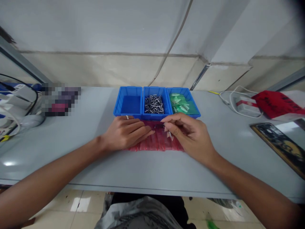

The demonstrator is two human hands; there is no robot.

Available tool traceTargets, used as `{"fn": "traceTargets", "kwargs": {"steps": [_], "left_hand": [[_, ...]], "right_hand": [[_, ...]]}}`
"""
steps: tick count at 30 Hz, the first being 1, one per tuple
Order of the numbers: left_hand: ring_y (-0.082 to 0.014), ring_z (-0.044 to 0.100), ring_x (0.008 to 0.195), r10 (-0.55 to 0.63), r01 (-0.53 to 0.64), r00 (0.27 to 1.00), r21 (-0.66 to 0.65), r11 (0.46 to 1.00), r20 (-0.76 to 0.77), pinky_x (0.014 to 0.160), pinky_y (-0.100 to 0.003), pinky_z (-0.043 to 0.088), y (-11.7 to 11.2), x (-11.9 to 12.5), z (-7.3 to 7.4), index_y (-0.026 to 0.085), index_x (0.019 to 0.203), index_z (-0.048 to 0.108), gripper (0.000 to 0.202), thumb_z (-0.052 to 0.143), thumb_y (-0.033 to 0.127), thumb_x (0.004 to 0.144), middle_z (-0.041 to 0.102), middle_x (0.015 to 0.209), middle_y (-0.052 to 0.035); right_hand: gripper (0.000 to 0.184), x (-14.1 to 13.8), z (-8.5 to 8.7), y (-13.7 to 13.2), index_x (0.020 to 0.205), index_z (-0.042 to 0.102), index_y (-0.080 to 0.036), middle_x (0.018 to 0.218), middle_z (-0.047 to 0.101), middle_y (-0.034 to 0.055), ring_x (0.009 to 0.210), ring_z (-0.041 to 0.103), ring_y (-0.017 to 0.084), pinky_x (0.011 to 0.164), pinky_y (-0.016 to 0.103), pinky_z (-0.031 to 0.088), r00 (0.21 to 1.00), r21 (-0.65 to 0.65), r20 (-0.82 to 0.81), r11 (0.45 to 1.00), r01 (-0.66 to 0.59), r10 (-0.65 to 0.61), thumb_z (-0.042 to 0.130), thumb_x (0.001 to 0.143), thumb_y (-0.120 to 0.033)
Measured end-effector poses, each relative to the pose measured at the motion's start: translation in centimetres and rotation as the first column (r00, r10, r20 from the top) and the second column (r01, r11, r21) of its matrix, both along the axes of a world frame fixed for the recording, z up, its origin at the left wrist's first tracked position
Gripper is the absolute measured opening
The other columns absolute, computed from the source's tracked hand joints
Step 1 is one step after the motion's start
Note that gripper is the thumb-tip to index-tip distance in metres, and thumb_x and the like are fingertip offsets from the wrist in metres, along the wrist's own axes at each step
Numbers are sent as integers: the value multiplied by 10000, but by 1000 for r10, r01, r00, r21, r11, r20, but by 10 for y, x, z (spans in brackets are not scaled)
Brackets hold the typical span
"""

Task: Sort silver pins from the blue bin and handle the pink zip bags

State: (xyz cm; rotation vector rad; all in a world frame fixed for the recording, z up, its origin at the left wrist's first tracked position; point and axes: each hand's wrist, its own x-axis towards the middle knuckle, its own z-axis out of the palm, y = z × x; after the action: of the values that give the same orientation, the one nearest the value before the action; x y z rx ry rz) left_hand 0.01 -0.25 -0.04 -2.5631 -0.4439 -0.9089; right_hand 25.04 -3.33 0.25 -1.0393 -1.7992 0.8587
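My left hand (126, 133) lies flat on a stack of red plastic bags (154, 143), with a ring on one finger. My right hand (188, 135) rests at the right part of the same stack, its fingertips pinched on a small metal pin (169, 135). A row of joined blue plastic bins stands just beyond both hands. The left bin (130, 103) holds nothing visible, the middle bin (154, 104) holds several metal pins, and the right bin (183, 102) holds green packets.
The grey table carries a white cable and a white box (247, 106) beside a red bag (276, 104) at the right, and a dark patterned board (278, 143) at the front right. White devices and cables (19, 101) sit at the left, with a pixelated patch beyond them.
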Motion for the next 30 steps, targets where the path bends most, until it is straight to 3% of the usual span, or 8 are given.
{"fn": "traceTargets", "kwargs": {"steps": [8,13,16,18,22,24,27,30], "left_hand": [[-130,725,726,60,-60,998,-17,998,-37,576,-253,474,0,0,0,154,975,677,32,668,184,983,762,830,-7],[-129,703,701,73,-74,996,-29,997,-54,599,-253,484,0,0,1,157,947,663,57,639,181,993,748,804,-7],[-129,692,684,62,-64,996,-41,997,-61,628,-256,509,0,0,1,158,930,659,81,617,170,999,738,790,-7],[-130,683,674,54,-56,996,-35,998,-68,619,-259,506,0,1,1,159,928,660,90,611,173,1002,733,784,-8],[-135,679,666,54,-55,996,-13,998,-64,574,-272,470,1,2,-2,163,927,664,92,615,186,1003,727,773,-5],[-129,673,659,63,-64,996,-17,998,-57,568,-273,457,1,2,-3,169,924,663,98,610,188,1005,719,759,3],[-119,644,627,60,-61,997,-13,998,-50,553,-270,435,1,2,-4,174,923,660,103,601,183,1007,707,736,12],[-121,650,637,42,-42,998,7,999,-42,561,-268,446,1,2,-3,165,924,658,95,609,181,1004,709,735,6]], "right_hand": [[119,10,-6,14,1070,766,-241,883,764,3,741,686,142,684,289,522,972,93,211,992,88,-106,688,984,-265],[61,7,0,14,922,789,-248,734,745,-23,572,636,111,571,266,533,986,-44,-83,989,142,-145,792,915,-309],[133,7,6,15,1085,783,-268,1037,811,28,836,775,167,766,317,651,936,-85,-334,992,91,-114,741,959,-276],[249,8,7,16,1235,744,-296,1242,776,46,1054,775,209,906,381,663,935,-73,-349,996,47,-70,691,993,-269],[237,11,0,14,1206,766,-266,1061,811,44,912,784,196,840,370,673,993,222,114,975,-9,-17,642,1010,-217],[253,12,-8,14,1201,769,-224,1122,797,80,984,767,233,900,410,659,900,413,434,897,-154,-45,629,1000,-162],[317,10,-16,15,1263,735,-156,1126,768,133,1043,729,281,931,461,647,689,415,723,835,-362,-61,585,992,-90],[328,9,-17,16,1269,721,-124,991,742,118,945,713,265,857,441,658,656,393,754,832,-391,-48,550,995,-72]]}}
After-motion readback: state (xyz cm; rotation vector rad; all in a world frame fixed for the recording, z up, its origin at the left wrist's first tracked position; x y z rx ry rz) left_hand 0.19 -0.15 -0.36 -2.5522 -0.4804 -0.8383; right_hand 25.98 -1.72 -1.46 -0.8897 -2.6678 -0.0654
